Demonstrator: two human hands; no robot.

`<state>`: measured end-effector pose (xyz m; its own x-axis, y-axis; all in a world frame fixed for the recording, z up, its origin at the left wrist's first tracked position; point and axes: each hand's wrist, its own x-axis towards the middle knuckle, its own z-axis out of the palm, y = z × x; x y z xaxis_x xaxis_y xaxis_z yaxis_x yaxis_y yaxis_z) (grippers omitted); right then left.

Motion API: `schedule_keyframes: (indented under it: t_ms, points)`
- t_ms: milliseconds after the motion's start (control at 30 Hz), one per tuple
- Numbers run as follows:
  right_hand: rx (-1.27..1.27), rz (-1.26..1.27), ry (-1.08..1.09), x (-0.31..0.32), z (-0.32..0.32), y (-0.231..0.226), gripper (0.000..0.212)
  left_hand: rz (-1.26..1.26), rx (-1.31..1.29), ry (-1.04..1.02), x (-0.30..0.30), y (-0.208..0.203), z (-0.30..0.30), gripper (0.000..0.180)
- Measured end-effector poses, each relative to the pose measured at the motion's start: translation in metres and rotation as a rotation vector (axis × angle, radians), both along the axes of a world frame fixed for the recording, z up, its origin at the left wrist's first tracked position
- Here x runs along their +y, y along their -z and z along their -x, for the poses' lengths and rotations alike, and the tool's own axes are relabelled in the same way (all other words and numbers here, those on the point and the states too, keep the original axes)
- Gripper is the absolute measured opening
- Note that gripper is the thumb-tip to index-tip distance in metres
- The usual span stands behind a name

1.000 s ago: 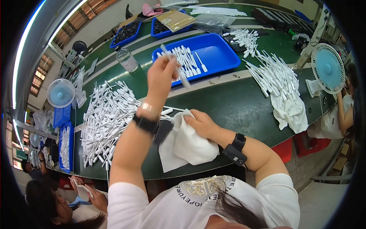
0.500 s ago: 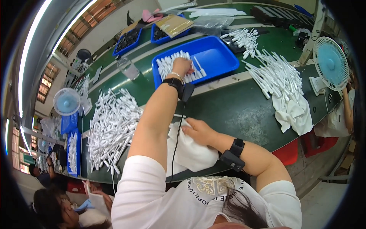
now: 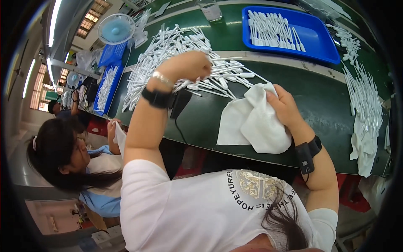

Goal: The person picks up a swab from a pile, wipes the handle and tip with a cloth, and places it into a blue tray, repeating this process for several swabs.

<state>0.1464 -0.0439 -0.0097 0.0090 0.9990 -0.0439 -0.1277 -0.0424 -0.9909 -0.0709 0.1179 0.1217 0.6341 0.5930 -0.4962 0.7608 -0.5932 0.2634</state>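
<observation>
My right hand (image 3: 286,105) is closed on a bunched white cloth (image 3: 268,130), which hangs over the green work surface. One slim white stick reaches to the cloth's upper fold; whether the cloth grips it is hidden. Over a heap of white sticks with thicker ends (image 3: 145,67) is my left hand (image 3: 187,67), its fingers bent downward, blurred and partly out of sight. I cannot make out anything in it. Beyond, a blue tray (image 3: 317,44) holds rows of the same sticks in its left part.
A clear jar (image 3: 210,11) stands left of the tray. More white sticks (image 3: 363,90) lie at the right, with another white cloth (image 3: 364,149) below them. At the left are a fan (image 3: 116,28), a blue bin (image 3: 105,98) of sticks and a seated person (image 3: 71,159).
My left hand has gone from the blue tray back to the stick heap on the left. My right hand keeps its hold on the cloth. The whole view has turned leftward.
</observation>
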Motion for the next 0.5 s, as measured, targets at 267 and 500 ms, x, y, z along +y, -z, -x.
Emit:
schedule_keyframes:
  t_ms: [267, 500]
  points:
    - [-0.092, -0.019, 0.01, -0.003, -0.003, 0.006, 0.022, -0.682, -0.257, -0.035, -0.024, 0.092, 0.097, 0.011]
    - [-0.058, 0.011, 0.002, -0.004, 0.003, 0.003, 0.022, -0.615, -0.353, 0.076, -0.026, 0.1, 0.093, 0.008]
